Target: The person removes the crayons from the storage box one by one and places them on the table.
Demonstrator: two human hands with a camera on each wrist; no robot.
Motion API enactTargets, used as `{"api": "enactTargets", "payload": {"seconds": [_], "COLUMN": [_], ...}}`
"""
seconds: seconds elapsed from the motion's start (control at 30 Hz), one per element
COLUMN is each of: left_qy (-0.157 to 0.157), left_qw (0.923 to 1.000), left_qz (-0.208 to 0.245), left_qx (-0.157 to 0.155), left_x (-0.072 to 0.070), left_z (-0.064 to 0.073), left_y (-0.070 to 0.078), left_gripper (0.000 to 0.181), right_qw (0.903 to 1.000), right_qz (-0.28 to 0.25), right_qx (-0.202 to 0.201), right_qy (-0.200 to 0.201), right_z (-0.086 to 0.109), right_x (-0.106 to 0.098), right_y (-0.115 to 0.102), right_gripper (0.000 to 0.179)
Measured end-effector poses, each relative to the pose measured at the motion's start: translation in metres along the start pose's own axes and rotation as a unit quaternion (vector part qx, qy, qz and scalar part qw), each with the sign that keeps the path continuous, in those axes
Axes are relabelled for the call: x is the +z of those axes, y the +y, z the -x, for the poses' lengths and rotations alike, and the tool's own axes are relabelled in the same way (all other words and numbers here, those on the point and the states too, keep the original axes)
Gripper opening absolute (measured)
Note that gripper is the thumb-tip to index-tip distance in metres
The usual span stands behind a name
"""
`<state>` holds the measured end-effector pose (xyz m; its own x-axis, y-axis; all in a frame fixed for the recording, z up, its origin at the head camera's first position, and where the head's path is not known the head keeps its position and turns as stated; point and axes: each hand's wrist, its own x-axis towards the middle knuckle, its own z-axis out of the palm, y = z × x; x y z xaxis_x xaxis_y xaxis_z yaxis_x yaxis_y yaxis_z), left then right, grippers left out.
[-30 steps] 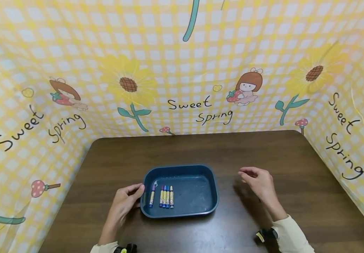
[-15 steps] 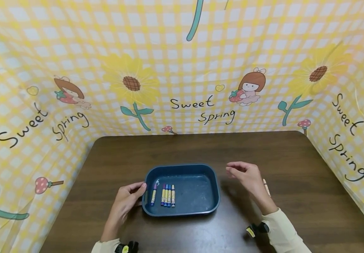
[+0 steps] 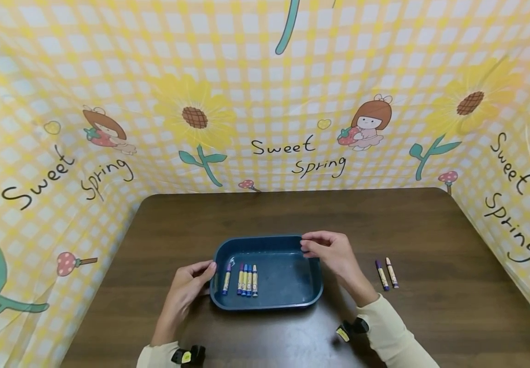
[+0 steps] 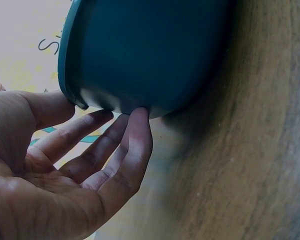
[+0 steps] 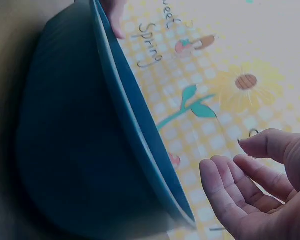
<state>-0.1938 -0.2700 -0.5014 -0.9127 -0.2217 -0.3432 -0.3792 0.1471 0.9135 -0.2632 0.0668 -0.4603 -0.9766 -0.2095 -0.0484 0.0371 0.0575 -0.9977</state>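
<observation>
A dark blue tray [image 3: 288, 276] stands on the table with several crayons [image 3: 248, 280] inside its left half. Most lie side by side, while one purple-tipped crayon [image 3: 226, 279] is apart, closer to the left wall. My left hand [image 3: 183, 294] grips the tray's left end, thumb at the rim and fingertips against the outer wall, as the left wrist view shows. My right hand [image 3: 334, 255] hovers at the tray's right rim, overlapping its back right corner in the head view. Its fingers are loosely bent, with nothing between thumb and fingertips in the right wrist view.
Right of the tray, a purple crayon [image 3: 382, 275] and a pale crayon [image 3: 391, 272] lie on the brown wooden table [image 3: 191, 217]. A yellow checked cloth [image 3: 265, 102] with printed flowers rises behind the table and along both sides.
My right hand has moved left from the table's right part to the tray's right rim, uncovering two crayons on the table. My left hand keeps its hold on the tray.
</observation>
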Motion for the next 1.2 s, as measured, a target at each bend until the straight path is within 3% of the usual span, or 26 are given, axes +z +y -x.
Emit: {"api": "enactTargets", "payload": {"seconds": [0.37,0.83,1.2], "left_qy": [-0.001,-0.004,-0.004], "left_qw": [1.0000,1.0000,1.0000], "left_qz": [-0.003,-0.004,-0.006], "left_qx": [-0.002,0.006,0.004], "left_x": [-0.001,0.001,-0.002], "left_z": [0.002,0.004,0.001], "left_y": [-0.001,-0.002,0.002], "left_gripper": [0.045,0.041,0.042], "right_qw": [0.9985,0.9923,0.9863], "right_qz": [-0.014,-0.004,-0.010], "right_qx": [0.002,0.054,0.099], "right_qy": [-0.053,-0.111,-0.132], "right_z": [-0.002,-0.007,-0.012], "right_x": [0.035,0.084,0.105], "right_y": [0.002,0.007,0.015], "right_gripper": [0.027,0.026,0.027]}}
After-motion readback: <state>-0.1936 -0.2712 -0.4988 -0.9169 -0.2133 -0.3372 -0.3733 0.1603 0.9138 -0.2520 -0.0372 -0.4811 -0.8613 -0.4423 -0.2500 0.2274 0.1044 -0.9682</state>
